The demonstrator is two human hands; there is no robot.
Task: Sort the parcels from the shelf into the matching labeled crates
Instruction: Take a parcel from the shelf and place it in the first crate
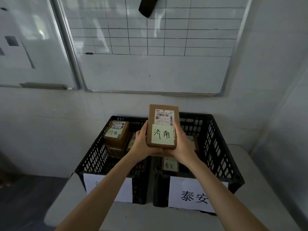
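Parcel note reads 济南

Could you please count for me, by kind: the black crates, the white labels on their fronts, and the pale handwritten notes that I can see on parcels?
Black crates: 2
White front labels: 2
Pale handwritten notes: 3 (one on the held parcel, one in each crate)
Total: 7

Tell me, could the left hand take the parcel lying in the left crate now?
Probably not yet: the left hand has its grip on the held parcel. The left crate is open on top, so the parcel inside is otherwise unobstructed.
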